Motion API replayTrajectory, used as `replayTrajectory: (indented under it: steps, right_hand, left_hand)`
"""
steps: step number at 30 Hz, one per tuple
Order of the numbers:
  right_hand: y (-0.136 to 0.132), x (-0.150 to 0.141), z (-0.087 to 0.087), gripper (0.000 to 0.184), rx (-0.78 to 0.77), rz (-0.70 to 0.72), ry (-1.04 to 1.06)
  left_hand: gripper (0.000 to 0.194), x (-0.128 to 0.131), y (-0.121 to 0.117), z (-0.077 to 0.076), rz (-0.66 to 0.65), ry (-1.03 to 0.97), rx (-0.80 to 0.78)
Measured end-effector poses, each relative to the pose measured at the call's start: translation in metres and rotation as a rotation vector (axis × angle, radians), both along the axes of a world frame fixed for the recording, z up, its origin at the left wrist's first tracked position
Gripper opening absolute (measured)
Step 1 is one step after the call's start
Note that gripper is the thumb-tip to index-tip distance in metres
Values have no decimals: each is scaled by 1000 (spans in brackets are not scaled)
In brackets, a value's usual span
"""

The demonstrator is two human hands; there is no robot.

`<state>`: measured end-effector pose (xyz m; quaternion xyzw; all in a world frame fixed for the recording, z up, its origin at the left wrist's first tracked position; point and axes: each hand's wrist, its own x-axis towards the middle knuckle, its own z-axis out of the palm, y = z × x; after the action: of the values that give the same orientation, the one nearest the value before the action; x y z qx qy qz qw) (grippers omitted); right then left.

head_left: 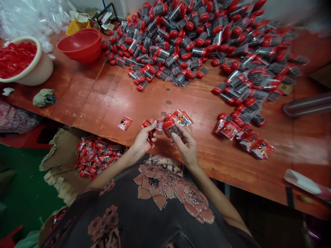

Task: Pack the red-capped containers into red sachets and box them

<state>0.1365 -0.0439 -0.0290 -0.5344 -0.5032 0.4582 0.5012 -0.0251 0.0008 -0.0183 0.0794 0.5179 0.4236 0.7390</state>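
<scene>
A clear plastic tube with rounded red caps (pixel 170 128) lies tilted in the right hand (pixel 186 146), red foil sachets (pixel 181 117) bunched toward 1 o'clock; a crumpled red foil sachet (pixel 148 124) hangs from the left hand (pixel 141 143).

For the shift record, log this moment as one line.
left hand: red sachet | right hand: red-capped clear tube | nearby: loose sachet on wooden table | below: cardboard box of sachets

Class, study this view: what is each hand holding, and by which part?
The left hand pinches a red sachet by its edge. The right hand grips a red-capped clear tube around its body, below the cap.
</scene>
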Motion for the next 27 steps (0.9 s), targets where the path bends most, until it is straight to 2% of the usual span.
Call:
replayTrajectory:
  steps: [6,10,13,21,27]
  right_hand:
    - [3,-1,-1,41,-11,29,-44]
    - [4,0,2,37,-147,128,137]
    - [4,2,2,34,-204,147,225]
    - [4,11,2,32,-221,166,241]
    - [4,14,1,33,-249,176,255]
  left_hand:
    - [16,1,-2,1,32,-36,9]
    - [20,3,-3,4,76,7,49]
    - [19,3,-4,4,73,37,92]
    - [23,4,-8,5,51,121,230]
    - [25,5,-11,4,39,139,256]
